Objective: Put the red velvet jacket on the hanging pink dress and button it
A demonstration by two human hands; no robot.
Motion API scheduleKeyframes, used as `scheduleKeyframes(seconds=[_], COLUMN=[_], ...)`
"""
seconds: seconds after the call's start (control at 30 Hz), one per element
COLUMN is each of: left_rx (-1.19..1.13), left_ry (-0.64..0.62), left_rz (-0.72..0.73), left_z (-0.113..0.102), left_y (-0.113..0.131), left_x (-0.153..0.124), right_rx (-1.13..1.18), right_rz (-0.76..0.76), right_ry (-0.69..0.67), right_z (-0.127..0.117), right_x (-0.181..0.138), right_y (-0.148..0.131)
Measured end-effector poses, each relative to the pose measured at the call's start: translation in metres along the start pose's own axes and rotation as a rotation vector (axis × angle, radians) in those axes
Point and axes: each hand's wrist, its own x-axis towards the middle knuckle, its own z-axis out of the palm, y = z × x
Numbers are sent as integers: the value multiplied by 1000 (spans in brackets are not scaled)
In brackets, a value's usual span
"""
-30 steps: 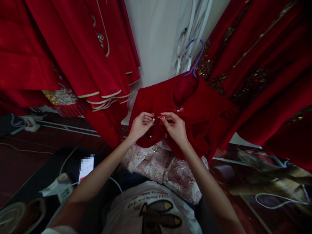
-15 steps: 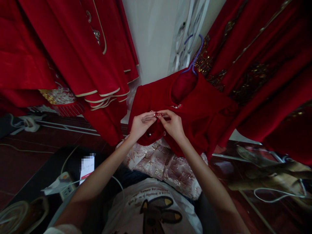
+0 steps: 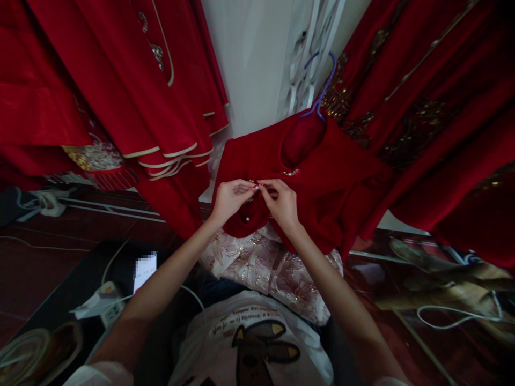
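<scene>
A red garment (image 3: pixel 253 153) on a purple hanger (image 3: pixel 321 104) spreads over my lap, its neck opening away from me. White beaded fastenings run along its front, one of them (image 3: pixel 292 172) just below the neckline. My left hand (image 3: pixel 232 199) and my right hand (image 3: pixel 282 202) meet fingertip to fingertip over the front edge, both pinched closed. Between them shows a small pearl button (image 3: pixel 256 188), partly hidden by the fingers. Another pearl (image 3: pixel 248 219) sits lower on the cloth. Under the garment lies pale pink brocade fabric (image 3: pixel 281 279) with a metallic pattern.
Red garments (image 3: pixel 161 107) with pale edging hang at the left, and red ones with gold decoration (image 3: pixel 426 118) hang at the right. A black surface at lower left carries a power strip (image 3: pixel 110 305), a phone (image 3: pixel 145 272) and a clear round container (image 3: pixel 24 348). A white cable (image 3: pixel 454 324) loops at right.
The red beaded fastening between my fingers has turned, so that a white pearl now shows there. My right hand has shifted slightly left and lower wrist bends inward; both hands stay together.
</scene>
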Motion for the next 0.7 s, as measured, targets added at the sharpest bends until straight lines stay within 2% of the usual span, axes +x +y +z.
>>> scheduleKeyframes(seconds=[0.1, 0.2, 0.3, 0.4, 0.5, 0.7], left_rx=[97, 268, 453, 499, 422, 455], left_ry=[-52, -119, -329, -525, -567, -544], left_rz=[42, 48, 1, -71, -111, -172], left_z=[-3, -10, -21, -28, -27, -19], left_y=[2, 5, 6, 6, 5, -5], left_x=[-7, -24, -40, -48, -52, -54], right_rx=[59, 110, 57, -28, -79, 39], right_rz=[32, 119, 239, 336, 364, 328], right_ry=[-54, -160, -234, -360, -464, -442], right_z=[-7, -26, -49, -62, -56, -29], right_x=[-3, -15, -36, -54, -62, -68], right_y=[-2, -7, -7, 2, 13, 25])
